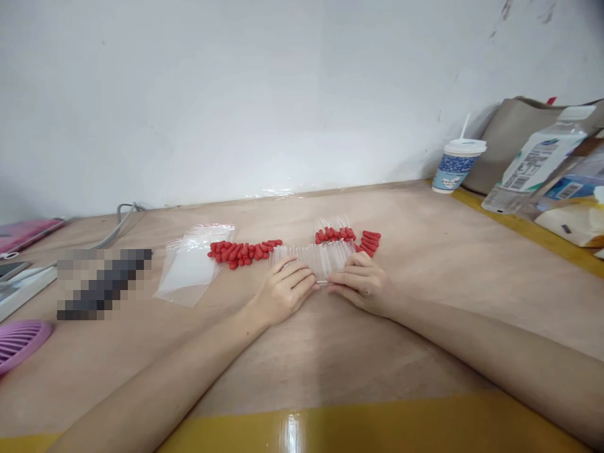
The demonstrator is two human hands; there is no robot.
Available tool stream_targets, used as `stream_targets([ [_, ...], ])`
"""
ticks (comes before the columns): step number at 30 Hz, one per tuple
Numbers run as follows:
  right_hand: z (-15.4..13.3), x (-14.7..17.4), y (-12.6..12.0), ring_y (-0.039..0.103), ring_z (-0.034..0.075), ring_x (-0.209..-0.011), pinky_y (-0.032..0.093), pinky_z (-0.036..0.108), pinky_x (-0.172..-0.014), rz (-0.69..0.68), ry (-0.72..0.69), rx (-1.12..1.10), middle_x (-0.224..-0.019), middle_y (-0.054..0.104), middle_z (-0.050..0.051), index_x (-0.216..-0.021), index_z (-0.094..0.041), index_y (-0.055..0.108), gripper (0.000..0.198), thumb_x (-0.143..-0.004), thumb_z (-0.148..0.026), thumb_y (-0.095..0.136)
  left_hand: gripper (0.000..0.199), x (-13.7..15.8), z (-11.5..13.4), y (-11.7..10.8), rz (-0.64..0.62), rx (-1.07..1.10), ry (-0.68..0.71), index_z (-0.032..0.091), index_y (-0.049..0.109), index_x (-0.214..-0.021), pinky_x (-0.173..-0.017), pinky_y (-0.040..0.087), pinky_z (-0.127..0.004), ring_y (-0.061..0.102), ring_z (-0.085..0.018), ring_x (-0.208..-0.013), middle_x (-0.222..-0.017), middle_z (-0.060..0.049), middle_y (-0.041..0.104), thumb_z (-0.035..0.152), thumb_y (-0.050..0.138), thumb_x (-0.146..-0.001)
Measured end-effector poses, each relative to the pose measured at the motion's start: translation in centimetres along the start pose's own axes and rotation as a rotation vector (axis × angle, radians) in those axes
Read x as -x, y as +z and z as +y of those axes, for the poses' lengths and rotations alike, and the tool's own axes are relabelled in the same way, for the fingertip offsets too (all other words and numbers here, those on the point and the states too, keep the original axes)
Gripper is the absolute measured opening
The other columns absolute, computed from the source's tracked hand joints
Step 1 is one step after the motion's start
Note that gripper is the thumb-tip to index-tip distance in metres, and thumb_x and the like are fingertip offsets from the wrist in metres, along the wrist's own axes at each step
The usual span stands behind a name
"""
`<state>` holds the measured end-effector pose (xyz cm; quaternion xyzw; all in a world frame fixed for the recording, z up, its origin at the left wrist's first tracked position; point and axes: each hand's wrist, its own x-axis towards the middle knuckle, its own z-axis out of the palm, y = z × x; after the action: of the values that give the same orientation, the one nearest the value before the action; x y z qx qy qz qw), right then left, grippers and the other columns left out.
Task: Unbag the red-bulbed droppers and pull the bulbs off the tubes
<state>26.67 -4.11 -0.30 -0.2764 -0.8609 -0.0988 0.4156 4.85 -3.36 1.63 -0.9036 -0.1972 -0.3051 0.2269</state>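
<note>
A row of thin clear tubes (306, 253) lies side by side on the table between my hands. My left hand (287, 289) rests over the row's left and near side, its fingers closed together and curled on the tubes. At the near right end my right hand (362, 284) is closed, thumb and fingers pressed on the tubes. Red rubber bulbs (243, 251) lie in a pile to the left. Behind the row, more clear tubes carry red bulbs (335, 234). A few loose red bulbs (370, 241) lie beyond my right hand. My fingers hide the tubes' near ends.
Clear zip bags (195, 264) lie left of the bulbs, near a pixelated dark object (106, 283). A purple slatted item (21, 343) and a cable (111, 236) are at far left. A paper cup (455, 167), a plastic bottle (540, 160) and a grey bag (495, 135) stand at back right.
</note>
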Motion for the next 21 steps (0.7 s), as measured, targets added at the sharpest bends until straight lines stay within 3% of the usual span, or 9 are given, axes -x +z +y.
stream_targets([
  [4,0.4,0.0,-0.5,0.047,0.015,-0.068,0.032,0.033,-0.069,-0.019,0.041,0.086,-0.069,0.067,0.002,-0.089,-0.022,0.067,0.014,-0.082,-0.030,0.058,0.007,0.5,-0.6,0.0,0.021,-0.009,-0.023,0.016,0.061,-0.086,-0.092,0.045,-0.039,0.063,-0.016,-0.085,-0.086,-0.002,0.069,0.019,0.055,-0.084],
  [10,0.2,-0.3,-0.4,0.049,0.014,-0.069,0.029,0.034,-0.072,-0.004,0.034,0.118,-0.066,0.066,0.000,-0.087,-0.022,0.067,0.014,-0.083,-0.029,0.056,0.025,-0.1,-0.1,0.3,0.003,-0.017,0.004,0.015,0.057,-0.108,-0.094,0.047,-0.039,0.060,-0.020,-0.101,-0.108,-0.006,0.065,0.021,0.055,-0.084],
  [16,-0.4,-0.5,-0.2,0.051,0.013,-0.067,0.029,0.035,-0.075,0.030,-0.006,0.118,-0.067,0.068,-0.002,-0.084,-0.023,0.067,0.011,-0.082,-0.030,0.059,0.015,-0.5,0.2,0.8,0.037,-0.074,0.147,0.011,0.059,-0.097,-0.090,0.052,-0.034,0.064,-0.018,-0.094,-0.100,-0.009,0.067,0.015,0.050,-0.086],
  [21,-0.3,-0.3,-0.2,0.054,0.013,-0.071,0.031,0.035,-0.076,0.072,-0.088,0.156,-0.071,0.069,-0.004,-0.088,-0.024,0.065,0.009,-0.081,-0.027,0.059,0.012,-0.6,0.2,0.5,0.035,-0.067,0.156,0.009,0.059,-0.090,-0.093,0.050,-0.033,0.064,-0.016,-0.089,-0.090,-0.008,0.068,0.013,0.049,-0.085],
])
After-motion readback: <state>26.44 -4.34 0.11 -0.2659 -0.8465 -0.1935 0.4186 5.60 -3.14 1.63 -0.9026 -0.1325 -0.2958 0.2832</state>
